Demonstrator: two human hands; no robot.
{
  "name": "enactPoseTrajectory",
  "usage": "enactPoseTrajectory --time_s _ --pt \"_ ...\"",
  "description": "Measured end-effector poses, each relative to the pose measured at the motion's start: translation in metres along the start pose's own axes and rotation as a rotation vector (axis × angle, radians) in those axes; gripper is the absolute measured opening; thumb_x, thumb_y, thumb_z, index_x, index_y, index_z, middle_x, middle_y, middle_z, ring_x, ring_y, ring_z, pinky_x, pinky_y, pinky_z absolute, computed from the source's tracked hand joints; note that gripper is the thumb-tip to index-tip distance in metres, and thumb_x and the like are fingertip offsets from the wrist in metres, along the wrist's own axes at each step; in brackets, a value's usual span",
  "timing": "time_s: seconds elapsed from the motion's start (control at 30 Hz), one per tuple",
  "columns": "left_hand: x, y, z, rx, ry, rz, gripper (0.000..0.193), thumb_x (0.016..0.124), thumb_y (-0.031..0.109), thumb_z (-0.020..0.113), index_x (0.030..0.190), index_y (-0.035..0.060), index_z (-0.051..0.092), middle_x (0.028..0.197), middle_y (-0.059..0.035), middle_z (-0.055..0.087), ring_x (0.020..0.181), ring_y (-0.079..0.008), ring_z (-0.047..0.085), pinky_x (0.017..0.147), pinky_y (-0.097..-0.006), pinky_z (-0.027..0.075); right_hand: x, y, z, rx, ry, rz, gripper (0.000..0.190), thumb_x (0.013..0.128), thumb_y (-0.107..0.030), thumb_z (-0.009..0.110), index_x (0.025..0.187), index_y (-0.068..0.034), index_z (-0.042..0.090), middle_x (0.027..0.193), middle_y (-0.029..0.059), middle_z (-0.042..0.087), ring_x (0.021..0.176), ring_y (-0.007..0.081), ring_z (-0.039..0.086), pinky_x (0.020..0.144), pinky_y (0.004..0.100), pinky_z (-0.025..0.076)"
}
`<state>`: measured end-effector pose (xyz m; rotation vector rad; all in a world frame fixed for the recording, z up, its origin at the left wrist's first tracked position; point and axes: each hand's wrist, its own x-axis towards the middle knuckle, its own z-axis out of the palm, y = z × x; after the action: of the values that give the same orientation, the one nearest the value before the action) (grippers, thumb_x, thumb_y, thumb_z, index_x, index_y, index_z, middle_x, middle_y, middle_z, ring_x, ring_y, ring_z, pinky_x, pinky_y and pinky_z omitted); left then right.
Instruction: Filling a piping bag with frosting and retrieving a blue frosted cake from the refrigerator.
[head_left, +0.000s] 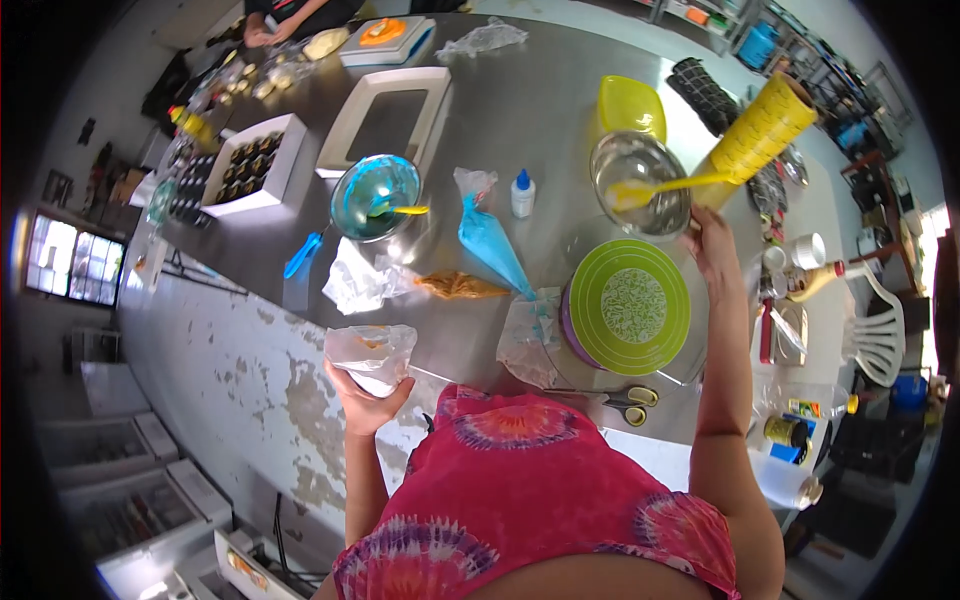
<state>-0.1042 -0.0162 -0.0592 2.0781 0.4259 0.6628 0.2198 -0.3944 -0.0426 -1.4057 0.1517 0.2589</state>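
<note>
My left hand (369, 397) holds a translucent plastic piping bag (371, 352), its top spread open and smeared with orange, near the table's front edge. My right hand (709, 240) touches the rim of a metal mixing bowl (652, 217), in which a yellow spatula (675, 185) rests in pale cream. Below that bowl stands a turntable with a green patterned mat (630, 307). A piping bag of blue cream (491, 244) and a bag of brown filling (461, 285) lie on the steel table (442, 330). A glass or metal bowl smeared with blue (375, 199) holds another spatula.
Scissors (634, 405) lie by the front edge. Around the table are a blue-handled scraper (302, 256), a small white bottle (523, 196), a yellow roll (765, 127), a box of dark cupcakes (289, 169) and a scale (386, 41). Another person's hands (274, 34) are at the far left.
</note>
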Motion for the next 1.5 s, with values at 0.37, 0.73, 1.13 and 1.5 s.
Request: enactPoseTrajectory --time_s 0.37,0.73,1.13,1.5 --pt "-0.077 0.051 -0.023 -0.041 0.255 -0.167 0.090 0.050 0.004 0.074 0.120 0.0048 0.017 0.105 -0.0108 0.041 0.096 -0.0203 0.045 0.080 -0.0339 0.041 0.145 0.067 0.022 -0.322 -0.307 0.139 0.029 0.084 -0.018 0.048 0.101 0.005 0.049 0.091 0.0096 0.057 0.077 0.0161 0.057 0.067 0.0245 0.051" --pt "-0.073 0.029 -0.008 -0.347 0.086 -0.145 0.109 0.043 0.017 0.080 0.128 0.0039 0.013 0.109 -0.0102 0.040 0.099 -0.0243 0.046 0.081 -0.0361 0.042 0.093 0.013 0.029 -1.243 -0.074 -0.371 0.022 0.076 -0.017 0.051 0.072 0.004 0.056 0.058 0.0135 0.058 0.053 0.0221 0.059 0.050 0.0314 0.045" --pt "0.028 -0.004 0.008 -0.627 -0.559 -0.320 0.067 0.048 0.035 0.075 0.103 0.0037 0.052 0.100 -0.0092 0.052 0.088 -0.0235 0.052 0.079 -0.0347 0.039 -0.183 0.022 0.226 -0.150 -0.922 0.121 0.030 0.090 -0.021 0.040 0.111 -0.003 0.052 0.090 0.0038 0.058 0.077 0.0126 0.056 0.062 0.0244 0.048" --pt "0.085 -0.022 -0.026 -0.554 -1.021 0.446 0.101 0.046 0.009 0.080 0.128 0.0071 0.020 0.117 -0.0073 0.044 0.106 -0.0163 0.045 0.088 -0.0337 0.037 -0.216 0.039 0.277 0.125 -0.413 0.180 0.023 0.086 -0.017 0.049 0.102 0.000 0.053 0.081 0.0023 0.054 0.075 0.0116 0.056 0.068 0.0248 0.048"
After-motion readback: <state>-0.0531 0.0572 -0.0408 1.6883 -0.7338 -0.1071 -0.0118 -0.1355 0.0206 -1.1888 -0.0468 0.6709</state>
